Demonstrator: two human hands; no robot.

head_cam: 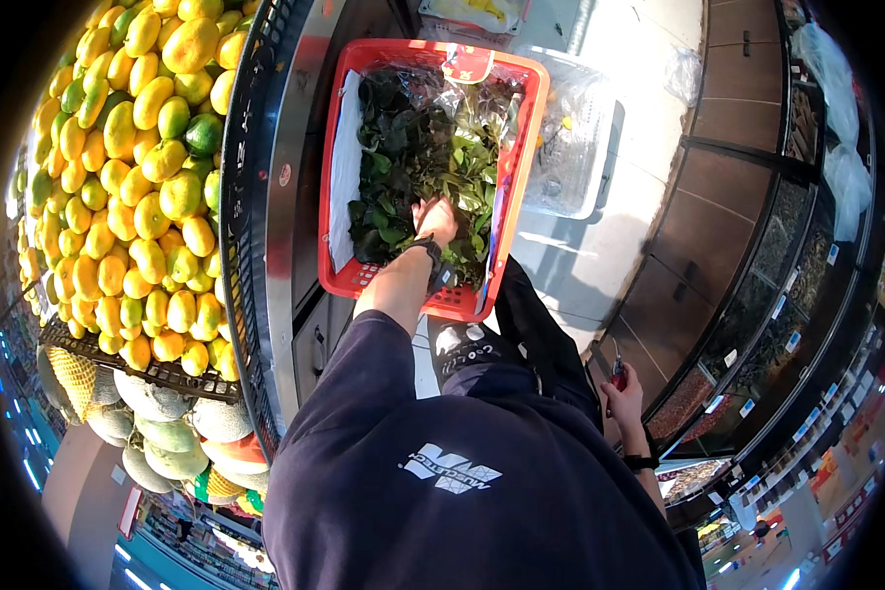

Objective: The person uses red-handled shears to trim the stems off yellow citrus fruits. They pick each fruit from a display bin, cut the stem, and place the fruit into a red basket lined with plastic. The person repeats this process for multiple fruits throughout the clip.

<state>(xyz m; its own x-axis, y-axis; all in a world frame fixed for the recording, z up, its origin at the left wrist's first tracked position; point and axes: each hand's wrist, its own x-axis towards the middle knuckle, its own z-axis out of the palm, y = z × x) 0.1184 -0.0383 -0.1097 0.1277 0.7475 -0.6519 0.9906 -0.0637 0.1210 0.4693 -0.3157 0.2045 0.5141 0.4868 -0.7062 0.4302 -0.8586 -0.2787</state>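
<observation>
A red plastic basket [525,147], lined along one side with white material, holds a heap of cut leafy green stems [391,210]. My left hand [436,221], with a dark watch at the wrist, reaches down into the leaves. Its fingertips are hidden by the foliage, so whether they grip a stem is unclear. Clear plastic film [487,103] covers some leaves at the far end. Low at my right side, my right hand [623,397] is closed around a small red-handled cutting tool [619,377], its metal end pointing up and away from me.
Yellow-green citrus fruit [147,199] is piled on the left behind a black plastic lattice guard [237,221], with netted melons [155,398] nearer me. A clear plastic crate [575,169] stands beyond the basket on the floor. Dark cabinets [715,214] with bins of dry goods line the right.
</observation>
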